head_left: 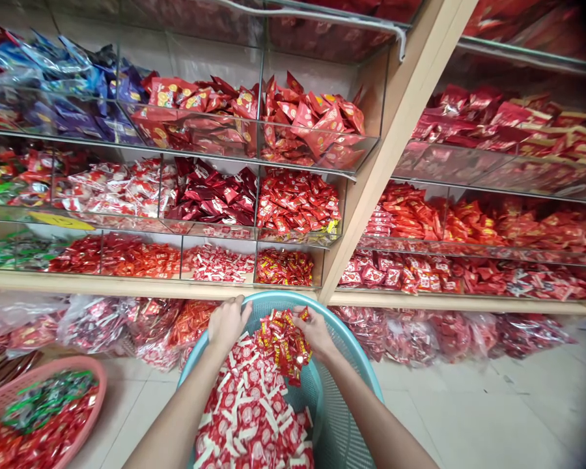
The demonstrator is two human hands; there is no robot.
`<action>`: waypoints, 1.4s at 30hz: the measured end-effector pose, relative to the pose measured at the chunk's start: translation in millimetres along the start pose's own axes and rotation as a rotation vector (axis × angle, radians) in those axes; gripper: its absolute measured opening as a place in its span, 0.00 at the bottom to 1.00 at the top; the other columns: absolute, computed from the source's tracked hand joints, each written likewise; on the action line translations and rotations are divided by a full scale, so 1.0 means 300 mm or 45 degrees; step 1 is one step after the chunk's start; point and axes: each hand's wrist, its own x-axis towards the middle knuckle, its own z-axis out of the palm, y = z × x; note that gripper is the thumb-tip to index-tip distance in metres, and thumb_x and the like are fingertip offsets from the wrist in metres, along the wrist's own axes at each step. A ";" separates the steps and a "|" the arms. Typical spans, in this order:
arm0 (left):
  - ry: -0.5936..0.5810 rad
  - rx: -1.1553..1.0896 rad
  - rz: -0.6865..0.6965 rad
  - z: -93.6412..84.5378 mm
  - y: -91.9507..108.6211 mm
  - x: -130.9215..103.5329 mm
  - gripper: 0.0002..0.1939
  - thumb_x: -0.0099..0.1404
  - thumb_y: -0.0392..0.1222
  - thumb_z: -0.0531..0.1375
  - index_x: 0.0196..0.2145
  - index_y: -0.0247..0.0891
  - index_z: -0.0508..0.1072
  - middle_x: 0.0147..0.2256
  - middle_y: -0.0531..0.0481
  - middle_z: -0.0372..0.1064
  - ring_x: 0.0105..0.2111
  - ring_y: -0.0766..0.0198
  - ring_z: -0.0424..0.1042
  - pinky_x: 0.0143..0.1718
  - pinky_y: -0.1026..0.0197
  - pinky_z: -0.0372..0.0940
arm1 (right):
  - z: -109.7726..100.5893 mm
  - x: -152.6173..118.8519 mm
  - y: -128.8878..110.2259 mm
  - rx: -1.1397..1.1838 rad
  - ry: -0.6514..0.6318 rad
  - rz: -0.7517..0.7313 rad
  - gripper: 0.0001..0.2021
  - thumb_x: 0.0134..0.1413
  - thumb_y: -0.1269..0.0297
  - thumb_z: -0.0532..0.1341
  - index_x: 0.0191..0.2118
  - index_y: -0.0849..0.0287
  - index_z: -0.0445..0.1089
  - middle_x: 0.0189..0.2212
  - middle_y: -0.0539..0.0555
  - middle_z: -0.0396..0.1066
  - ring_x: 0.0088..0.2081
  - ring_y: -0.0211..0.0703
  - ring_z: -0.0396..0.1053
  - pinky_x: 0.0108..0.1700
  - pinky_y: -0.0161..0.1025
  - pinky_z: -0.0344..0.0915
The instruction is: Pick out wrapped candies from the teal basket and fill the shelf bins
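A teal plastic basket (pixel 361 358) stands below the shelves, partly filled with red-and-white wrapped candies (pixel 254 404). At its back lies a heap of red-and-yellow wrapped candies (pixel 284 342). My left hand (pixel 227 324) is closed over the basket's back rim, left of that heap. On the right, my right hand (pixel 313 332) is at the heap's right edge, its fingers pinched on a red-and-yellow candy.
Clear-fronted shelf bins (pixel 219 221) of wrapped sweets span the view, with a slanting wooden post (pixel 390 156) between sections. Filled plastic bags (pixel 97 322) lie beneath. A pink basket (pixel 100 384) with green and red sweets stands at lower left on the tiled floor (pixel 449 417).
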 end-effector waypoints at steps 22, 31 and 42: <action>0.035 0.013 0.045 0.007 -0.008 0.000 0.23 0.65 0.53 0.40 0.42 0.40 0.68 0.39 0.44 0.72 0.37 0.57 0.72 0.36 0.59 0.62 | -0.004 0.022 0.013 -0.645 -0.014 -0.380 0.10 0.47 0.64 0.57 0.37 0.59 0.68 0.35 0.53 0.69 0.37 0.44 0.66 0.43 0.42 0.62; 0.025 0.009 0.025 0.008 -0.006 0.001 0.23 0.65 0.54 0.40 0.43 0.41 0.68 0.39 0.44 0.72 0.37 0.58 0.72 0.36 0.60 0.62 | -0.035 0.045 0.013 -0.700 0.033 -0.536 0.10 0.48 0.65 0.56 0.38 0.58 0.67 0.36 0.53 0.69 0.40 0.44 0.65 0.47 0.41 0.58; -0.014 0.021 -0.001 -0.007 0.001 -0.002 0.24 0.65 0.54 0.39 0.44 0.40 0.68 0.39 0.42 0.71 0.36 0.57 0.72 0.35 0.60 0.62 | -0.032 0.027 -0.031 -0.450 0.009 -0.334 0.19 0.51 0.56 0.55 0.48 0.57 0.58 0.35 0.52 0.67 0.29 0.40 0.67 0.27 0.36 0.66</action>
